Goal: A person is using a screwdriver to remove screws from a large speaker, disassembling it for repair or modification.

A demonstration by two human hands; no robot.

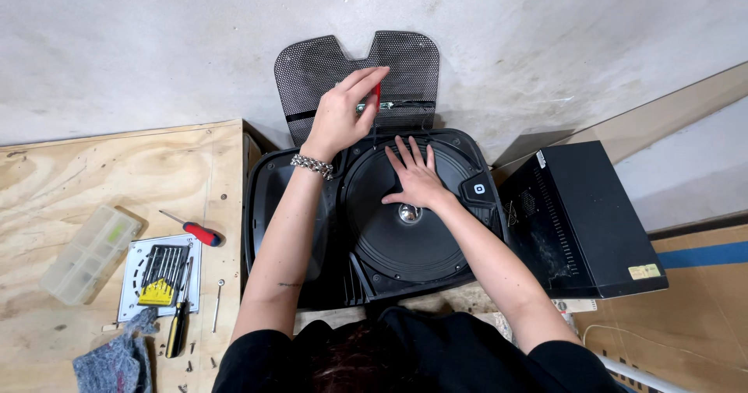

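Note:
A black loudspeaker cabinet (269, 206) lies face up in front of me, its big round cone (405, 237) bare. My left hand (343, 112), with a chain bracelet on the wrist, grips a red-handled screwdriver (377, 95) held upright over the cabinet's far edge. My right hand (414, 176) rests flat with spread fingers on the upper part of the cone. The perforated black metal grille (312, 70) stands propped against the wall just behind the cabinet.
A plywood board (93, 198) at left carries a red-handled screwdriver (195, 231), a clear parts box (89, 254), a small screwdriver set (160, 272), a yellow-black screwdriver (178, 327), loose screws and a grey cloth (113, 362). A black box (580, 222) sits at right.

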